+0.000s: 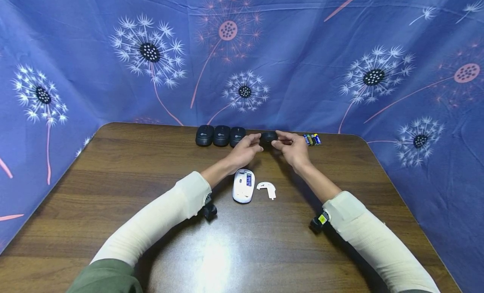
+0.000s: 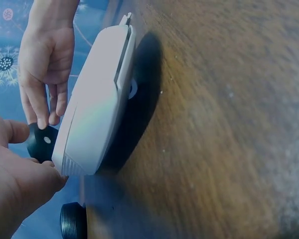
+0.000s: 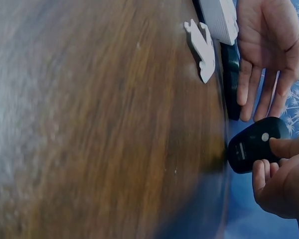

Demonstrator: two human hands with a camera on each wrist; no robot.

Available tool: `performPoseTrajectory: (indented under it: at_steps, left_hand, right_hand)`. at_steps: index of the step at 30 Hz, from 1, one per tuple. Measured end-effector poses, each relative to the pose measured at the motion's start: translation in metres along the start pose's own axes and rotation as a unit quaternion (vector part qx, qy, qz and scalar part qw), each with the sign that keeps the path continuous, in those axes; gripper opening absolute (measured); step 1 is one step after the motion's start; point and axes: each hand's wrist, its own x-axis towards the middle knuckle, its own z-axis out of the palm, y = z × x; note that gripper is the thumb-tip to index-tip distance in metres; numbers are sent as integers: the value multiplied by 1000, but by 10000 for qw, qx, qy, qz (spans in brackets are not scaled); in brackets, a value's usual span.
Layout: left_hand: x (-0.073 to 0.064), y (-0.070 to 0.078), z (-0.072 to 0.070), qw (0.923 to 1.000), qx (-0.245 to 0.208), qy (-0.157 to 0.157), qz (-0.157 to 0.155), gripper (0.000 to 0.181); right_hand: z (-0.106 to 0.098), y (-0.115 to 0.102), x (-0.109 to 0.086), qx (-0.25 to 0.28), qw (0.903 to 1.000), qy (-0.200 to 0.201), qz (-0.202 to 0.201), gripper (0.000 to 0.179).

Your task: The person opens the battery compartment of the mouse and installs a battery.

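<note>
A black computer mouse (image 1: 269, 136) is held up near the far table edge. My right hand (image 1: 293, 150) pinches it from the right; the right wrist view shows the thumb on the underside of the mouse (image 3: 254, 147), which has a white dot. My left hand (image 1: 243, 152) is at its left side, fingers fairly straight, fingertips right at the edge. Nearer to me a white mouse (image 1: 243, 191) lies upside down, its battery compartment uncovered and a blue-white patch inside. Beside it on the right lies a curved white cover (image 1: 266, 186).
Three black mice (image 1: 221, 135) stand in a row along the far edge, left of my hands. Several small batteries (image 1: 312, 139) lie just right of my right hand. A blue dandelion-print cloth (image 1: 295, 74) hangs around the wooden table (image 1: 132, 167).
</note>
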Motion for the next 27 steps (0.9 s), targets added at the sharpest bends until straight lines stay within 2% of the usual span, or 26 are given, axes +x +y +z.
performPoseTrajectory:
  at_steps: [5,10,18,27]
  left_hand:
    - [1,-1,2,9996,-41,195,179,62]
    - [0,-1,4,9989,-137,256,372,58]
    - [-5,-1,4,9964,-79,561,638,52]
    - [-8,-4,-1,9961,-419,528,571,49]
  right_hand:
    - [-3,1,1,-176,9995,47,-246,42]
    - [-6,2,0,-325,9988,112,-355,41]
    - [-8,-1,-4,-3,9995,-119,-305,39]
    - [-7,-6,-11,41,9992,-374,-153,43]
